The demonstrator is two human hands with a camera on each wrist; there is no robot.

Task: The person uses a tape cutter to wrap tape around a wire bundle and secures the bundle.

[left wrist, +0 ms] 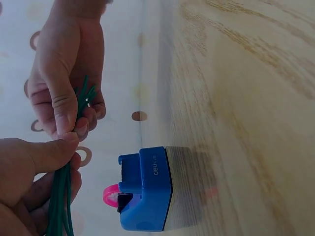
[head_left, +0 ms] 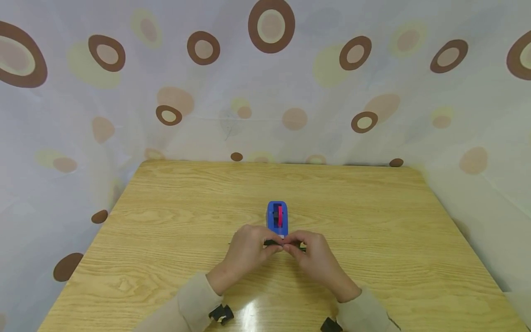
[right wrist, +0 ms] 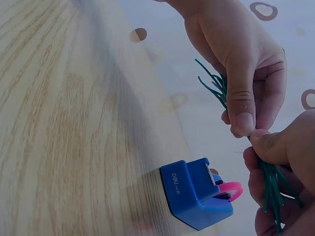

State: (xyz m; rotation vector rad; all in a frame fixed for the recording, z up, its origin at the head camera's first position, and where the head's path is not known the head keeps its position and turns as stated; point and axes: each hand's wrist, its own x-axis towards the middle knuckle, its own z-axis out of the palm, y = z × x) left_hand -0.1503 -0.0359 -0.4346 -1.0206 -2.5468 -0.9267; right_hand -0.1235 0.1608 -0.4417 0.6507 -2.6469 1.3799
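Note:
A bundle of thin green strands (left wrist: 60, 201) runs through both hands, its loose ends fanned out on either side; I cannot tell their material. My left hand (head_left: 247, 246) pinches the bundle between thumb and fingers. Right against it, thumb tip to thumb tip, my right hand (head_left: 316, 256) pinches the same bundle. In the right wrist view the strands (right wrist: 273, 187) spread below the right thumb. The pinched middle is mostly hidden by the fingertips. Just beyond the hands stands a blue tape dispenser (head_left: 270, 219) with a pink roll (head_left: 280, 216) in it.
The wood-grain table (head_left: 166, 207) extends to both sides of the hands and behind the dispenser. A pale cloth with brown rings (head_left: 203, 48) hangs round its back and sides. Light glares on the table between the forearms.

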